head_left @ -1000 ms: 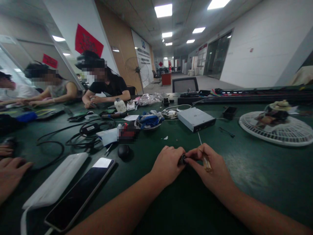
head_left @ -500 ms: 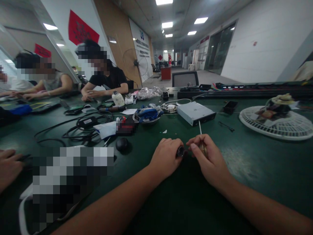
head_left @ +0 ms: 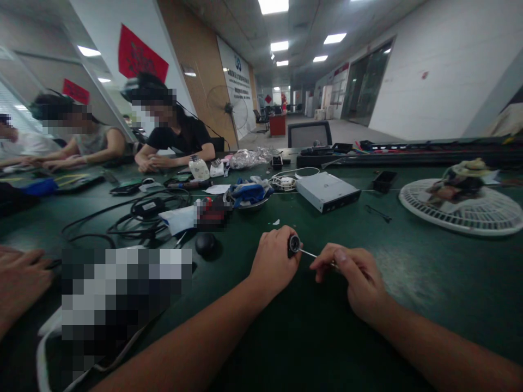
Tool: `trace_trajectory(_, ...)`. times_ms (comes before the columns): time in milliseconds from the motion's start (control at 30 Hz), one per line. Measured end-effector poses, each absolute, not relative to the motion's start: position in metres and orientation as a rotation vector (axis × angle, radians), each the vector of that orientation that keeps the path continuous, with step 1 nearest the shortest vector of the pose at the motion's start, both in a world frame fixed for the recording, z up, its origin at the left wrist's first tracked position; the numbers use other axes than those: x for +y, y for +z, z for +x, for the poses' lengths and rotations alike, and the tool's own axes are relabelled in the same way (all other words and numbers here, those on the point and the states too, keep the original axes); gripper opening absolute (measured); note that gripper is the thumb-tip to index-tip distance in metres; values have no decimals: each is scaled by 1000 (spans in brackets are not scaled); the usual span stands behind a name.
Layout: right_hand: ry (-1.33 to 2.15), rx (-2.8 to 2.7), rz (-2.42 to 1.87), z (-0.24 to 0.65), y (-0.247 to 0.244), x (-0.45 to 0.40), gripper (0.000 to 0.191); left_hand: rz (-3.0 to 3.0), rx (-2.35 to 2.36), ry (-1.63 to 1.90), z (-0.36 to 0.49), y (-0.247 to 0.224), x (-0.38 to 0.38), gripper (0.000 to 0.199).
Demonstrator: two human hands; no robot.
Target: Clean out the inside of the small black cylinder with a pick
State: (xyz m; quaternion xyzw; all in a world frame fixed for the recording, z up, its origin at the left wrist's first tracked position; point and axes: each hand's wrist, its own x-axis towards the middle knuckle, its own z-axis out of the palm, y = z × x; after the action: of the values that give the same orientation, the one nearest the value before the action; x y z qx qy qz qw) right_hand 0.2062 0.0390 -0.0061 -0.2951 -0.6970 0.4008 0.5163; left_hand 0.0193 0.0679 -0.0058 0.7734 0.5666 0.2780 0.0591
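Note:
My left hand [head_left: 273, 256] is closed round a small dark cylindrical part [head_left: 293, 245], whose round silvery-rimmed end faces right. Most of that part is hidden by the fingers. My right hand [head_left: 355, 272] grips a screwdriver [head_left: 307, 253] by its handle, which the fingers largely cover. Its thin metal shaft points left, with the tip at the rim of the dark part; whether it touches cannot be made out. Both hands are just above the green table [head_left: 318, 337].
Beyond my hands lie a silver disc drive [head_left: 327, 190], a bowl with blue cloth [head_left: 249, 191] and a white fan grille [head_left: 457, 209]. A black mouse [head_left: 205, 245] and coiled cables [head_left: 139, 215] are at left. Another person's hand [head_left: 24, 277] rests at the left edge.
The screwdriver has swung from pointing away from me to pointing left at the dark part. My left hand has turned the part's round end further into view.

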Motion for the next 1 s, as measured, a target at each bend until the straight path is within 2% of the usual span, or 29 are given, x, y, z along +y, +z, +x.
trace_trajectory(233, 908, -1621, -898, 203, -2, 38, 34, 2409, 1578, 847, 19, -3, 67, 8)
trace_trajectory(367, 888, -1584, -984, 203, -2, 39, 40, 2419, 1627, 828, 19, -3, 67, 4)
trace_trajectory(533, 963, -1682, -818, 205, -3, 40, 46, 2477, 1535, 775, 18, -2, 66, 5)
trace_trajectory(800, 757, -1698, -987, 203, -2, 38, 46, 2456, 1584, 768, 18, -2, 66, 6)
trace_trajectory(1000, 968, -1653, -808, 207, -6, 40, 44, 2459, 1545, 768, 18, -1, 65, 6)
